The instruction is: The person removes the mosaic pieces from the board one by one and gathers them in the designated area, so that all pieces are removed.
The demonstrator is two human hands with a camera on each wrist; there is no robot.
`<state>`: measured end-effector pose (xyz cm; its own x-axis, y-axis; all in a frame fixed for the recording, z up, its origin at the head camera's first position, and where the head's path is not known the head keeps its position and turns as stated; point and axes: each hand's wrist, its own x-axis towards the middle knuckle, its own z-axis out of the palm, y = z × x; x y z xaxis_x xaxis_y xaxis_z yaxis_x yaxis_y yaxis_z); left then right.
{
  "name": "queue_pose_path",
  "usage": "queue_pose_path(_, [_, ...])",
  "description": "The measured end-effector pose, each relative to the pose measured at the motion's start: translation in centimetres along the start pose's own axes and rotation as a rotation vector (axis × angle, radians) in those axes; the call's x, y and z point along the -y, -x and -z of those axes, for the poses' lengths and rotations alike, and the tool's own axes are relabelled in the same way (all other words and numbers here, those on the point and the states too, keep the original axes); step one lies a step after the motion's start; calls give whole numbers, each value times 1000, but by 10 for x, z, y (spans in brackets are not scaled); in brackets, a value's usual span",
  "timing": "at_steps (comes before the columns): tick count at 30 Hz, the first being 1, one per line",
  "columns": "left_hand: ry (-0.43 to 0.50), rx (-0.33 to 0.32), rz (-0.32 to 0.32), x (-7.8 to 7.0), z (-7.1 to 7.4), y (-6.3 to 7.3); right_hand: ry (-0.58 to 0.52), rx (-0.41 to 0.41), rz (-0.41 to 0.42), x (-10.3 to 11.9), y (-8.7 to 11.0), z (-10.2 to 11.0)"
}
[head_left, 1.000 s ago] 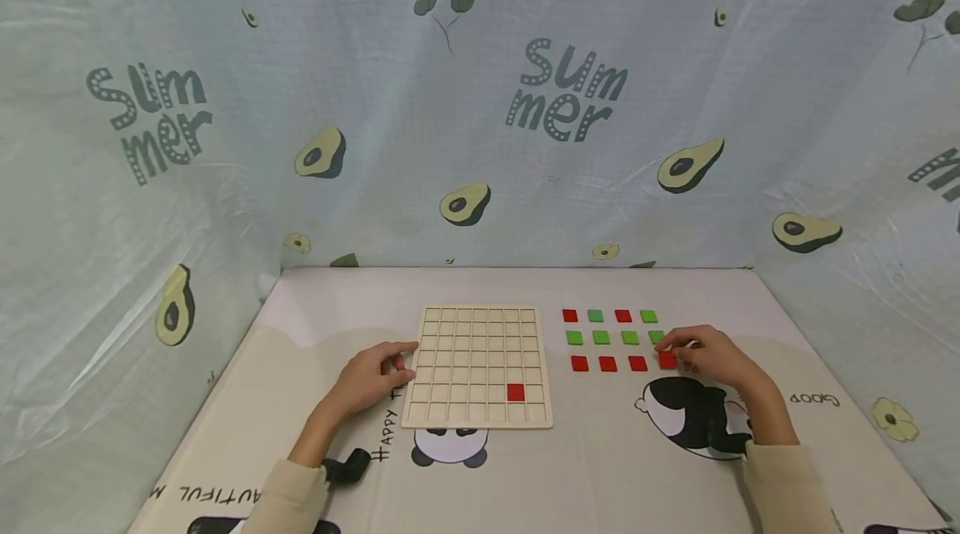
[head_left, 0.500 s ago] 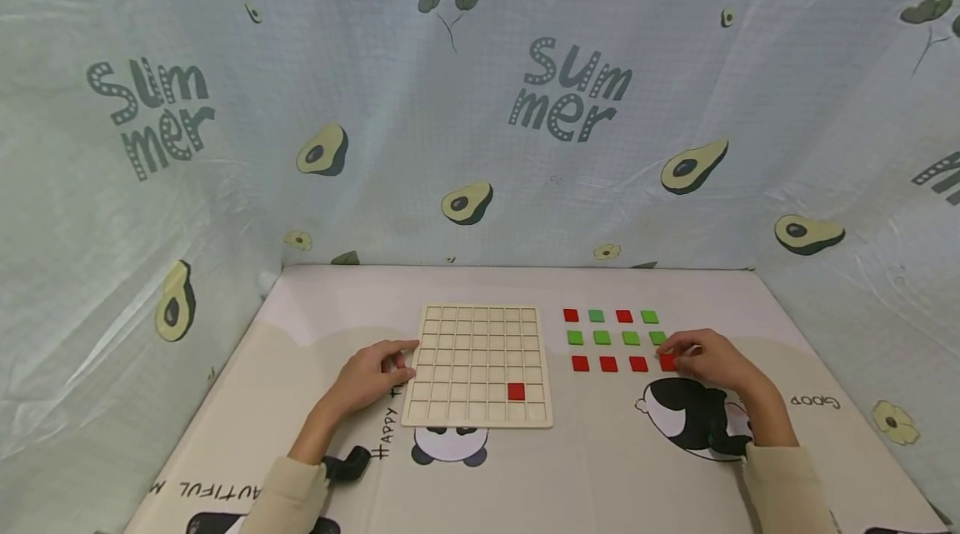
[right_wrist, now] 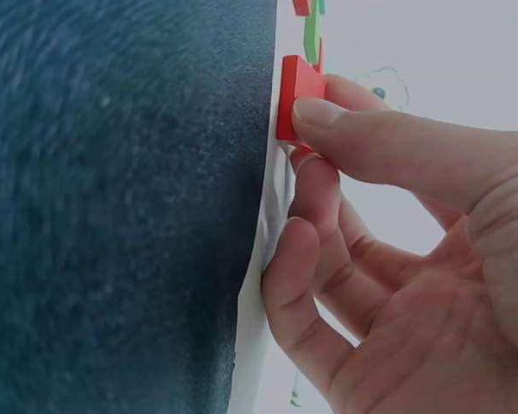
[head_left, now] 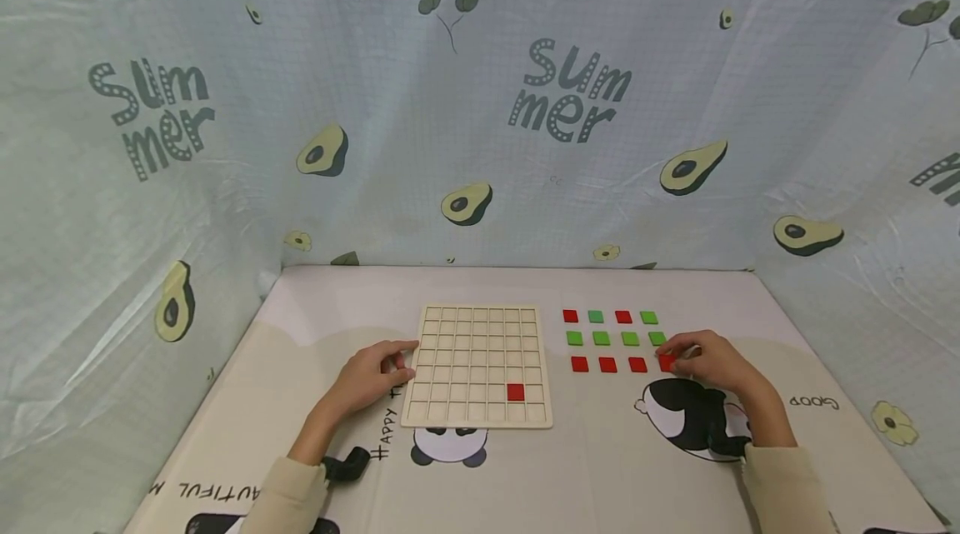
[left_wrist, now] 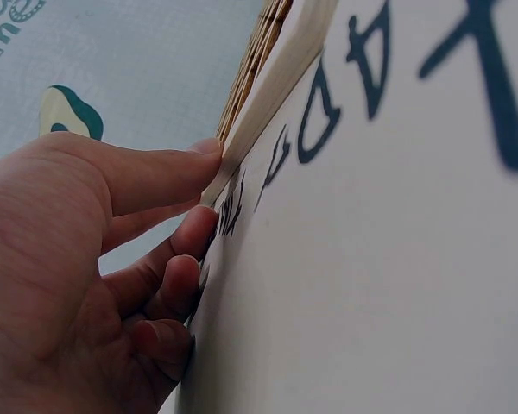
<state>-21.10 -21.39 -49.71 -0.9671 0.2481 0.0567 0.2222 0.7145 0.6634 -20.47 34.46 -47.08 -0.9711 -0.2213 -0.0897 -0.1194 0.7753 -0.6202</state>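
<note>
In the head view my left hand [head_left: 366, 377] is at the left edge of a pale wooden grid board [head_left: 415, 426], index finger and thumb spread apart. Its thumb [left_wrist: 168, 172] touches the board's side edge [left_wrist: 272, 99] in the left wrist view, with the lower fingers loosely bent against the tablecloth. One red square tile [head_left: 516, 392] sits in a cell near the board's lower right. My right hand [head_left: 711, 361] pinches another red square tile [right_wrist: 300, 97] at the right end of the front row of tiles, thumb on its near side and index finger partly hidden behind.
Several tiles stand in rows right of the board: red ones [head_left: 608, 364] in front, green ones [head_left: 602, 338] in the middle, mixed colours behind. A printed tablecloth [head_left: 585, 467] covers the table. Behind rises a patterned curtain [head_left: 375, 209].
The head view has shifted very slightly. Both hands hold almost the same positions, the left at the board's edge and the right at the red tile.
</note>
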Motion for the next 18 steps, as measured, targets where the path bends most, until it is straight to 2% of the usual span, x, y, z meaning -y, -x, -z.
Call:
queue_pose_path(9, [10, -2, 8, -1, 0, 1, -1, -2, -35, -2, -1, -1])
queue_pose_path(18, [16, 1, 11, 2, 0, 0, -15, 18, -25, -1, -1, -3])
